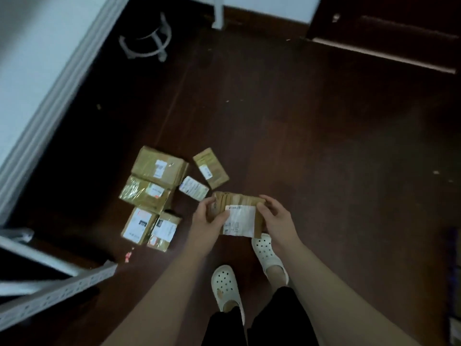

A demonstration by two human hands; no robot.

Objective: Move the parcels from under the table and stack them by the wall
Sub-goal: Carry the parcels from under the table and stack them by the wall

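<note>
**Head view.** A person stands on a dark wooden floor and holds one cardboard parcel in both hands, raised off the floor, at about 6 o'clock from the frame's centre. The parcel is a flat brown box with tape bands across its top. A white shipping label covers the near part and folds over the near edge. The print on the label is too small to read.

- The left hand grasps the parcel's left end, with the thumb lying on top.
- The right hand grasps the right end, with the fingers curled round the edge.

From the held parcel, between 8 and 11 o'clock, six more parcels lie on the floor near the grey edge of the table.

- The large box and the glossy taped box touch each other.
- The labelled box and the small box sit side by side.
- The white packet lies just beside the flat brown envelope.

Directly below the parcel, at 6 o'clock, are two white clogs. At 11 o'clock in the frame stands a stool base. At 12 o'clock is the pale wall, well apart from all the parcels. A perforated metal rail crosses at 8 o'clock.
</note>
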